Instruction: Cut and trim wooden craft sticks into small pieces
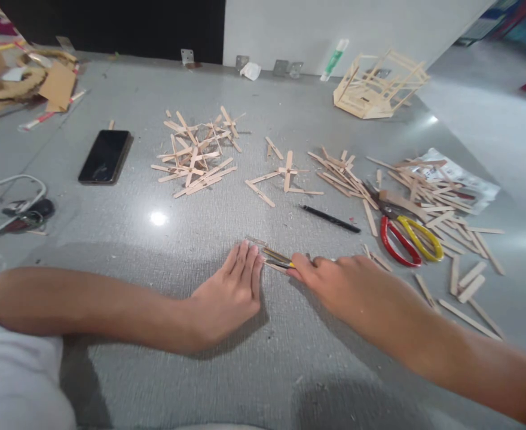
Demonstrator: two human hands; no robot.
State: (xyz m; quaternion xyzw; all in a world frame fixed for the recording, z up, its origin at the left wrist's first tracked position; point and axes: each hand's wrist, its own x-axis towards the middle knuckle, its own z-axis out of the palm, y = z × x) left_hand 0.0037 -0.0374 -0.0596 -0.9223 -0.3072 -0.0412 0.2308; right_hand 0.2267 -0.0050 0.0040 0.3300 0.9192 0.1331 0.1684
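My left hand (231, 283) rests on the grey table, fingers held together and pointing away from me. Its fingertips press down on a wooden craft stick (275, 267), mostly hidden under them; a pale end sticks out to the right. My right hand (330, 278) is closed around a slim tool with a metal tip and a bit of yellow, which looks like a utility knife (278, 258). The tip touches or nearly touches the stick by my left fingertips. Beyond my right hand lies a black pen (330, 218).
Joined craft sticks (193, 161) lie in a heap ahead. Loose sticks (442, 203) and red-and-yellow-handled scissors (409, 236) are on the right. A stick frame (379, 86) stands at the back right. To the left are a phone (106, 156), a white cable (9, 182) and cardboard scraps (59, 83).
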